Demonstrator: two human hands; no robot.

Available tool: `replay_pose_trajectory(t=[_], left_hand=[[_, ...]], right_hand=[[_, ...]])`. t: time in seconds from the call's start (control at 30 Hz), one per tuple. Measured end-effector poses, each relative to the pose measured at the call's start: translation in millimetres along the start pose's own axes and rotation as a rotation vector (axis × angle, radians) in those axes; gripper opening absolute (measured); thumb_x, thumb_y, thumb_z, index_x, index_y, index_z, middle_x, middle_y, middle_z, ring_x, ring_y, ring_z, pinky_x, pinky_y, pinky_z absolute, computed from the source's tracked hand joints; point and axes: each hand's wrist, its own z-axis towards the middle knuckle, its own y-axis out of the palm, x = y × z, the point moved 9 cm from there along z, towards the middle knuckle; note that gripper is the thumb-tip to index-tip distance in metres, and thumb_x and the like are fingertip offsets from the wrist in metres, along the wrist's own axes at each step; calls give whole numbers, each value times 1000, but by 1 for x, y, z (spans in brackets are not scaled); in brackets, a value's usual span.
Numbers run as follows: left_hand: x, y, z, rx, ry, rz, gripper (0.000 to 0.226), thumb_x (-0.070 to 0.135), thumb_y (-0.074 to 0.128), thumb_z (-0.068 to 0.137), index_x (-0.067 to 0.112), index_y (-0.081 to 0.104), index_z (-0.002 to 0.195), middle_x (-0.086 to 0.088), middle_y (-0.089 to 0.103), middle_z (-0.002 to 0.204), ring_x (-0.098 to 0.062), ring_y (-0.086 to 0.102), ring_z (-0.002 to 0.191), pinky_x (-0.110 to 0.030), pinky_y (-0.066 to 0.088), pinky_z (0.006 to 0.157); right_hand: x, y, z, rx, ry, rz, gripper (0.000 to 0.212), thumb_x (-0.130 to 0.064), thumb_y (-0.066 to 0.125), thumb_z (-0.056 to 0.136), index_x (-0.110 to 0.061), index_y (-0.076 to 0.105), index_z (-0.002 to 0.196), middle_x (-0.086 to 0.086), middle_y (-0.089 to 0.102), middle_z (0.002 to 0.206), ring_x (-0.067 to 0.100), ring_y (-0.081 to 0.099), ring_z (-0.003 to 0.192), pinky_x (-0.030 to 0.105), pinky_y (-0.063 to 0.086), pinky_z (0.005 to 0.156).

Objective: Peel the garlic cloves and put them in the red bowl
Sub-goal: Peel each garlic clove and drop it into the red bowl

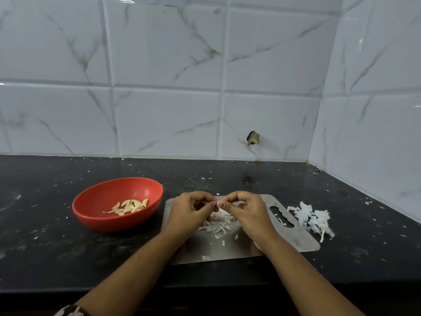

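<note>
The light is soft, a bit dim and bluish. Small bright spots shine on the wall tiles [159, 53] near the top. The dark counter [45, 224] gleams faintly at the left. Tile lines bend near the edges. Everything looks a little fuzzy.

Between the fingertips of the left grip [191, 213] and the right grip [248, 215], only a pale sliver of the garlic clove [219, 204] shows, and how much skin is on it cannot be told. Beneath both lies a heap of scraps [218, 222] on the steel board [296, 238]. The heap is partly covered, and skins cannot be told from cloves there. The forearms hide the board's near left corner and run off the bottom edge, where a patterned wristband [70, 312] is cut short. A dark object [252, 138] on the tiled wall [159, 110] is too small to identify.
</note>
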Motion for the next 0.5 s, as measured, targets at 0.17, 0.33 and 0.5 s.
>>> replay_pose_trajectory(t=[0.17,0.33,0.5], left_hand=[[-3,2,0,-14,-50,-97,8,3,62,89,0,69,87,-5,69,68,-9,56,50,-19,42,46],[-10,2,1,-17,-128,-157,11,3,59,91,0,68,85,-4,68,68,-10,55,49,-20,41,45],[-10,0,0,24,-138,-102,6,7,69,85,1,70,83,-8,70,67,-11,56,49,-19,42,45]], right_hand=[[-4,4,0,-49,7,83,3,-13,73,84,-12,75,82,0,74,84,7,56,61,17,46,56],[-11,9,-2,-90,6,209,7,-5,69,85,-10,73,83,-2,73,78,4,51,52,16,44,52],[-8,8,-3,-98,35,251,7,-6,69,85,-8,72,90,-4,72,77,7,53,53,16,45,53]])
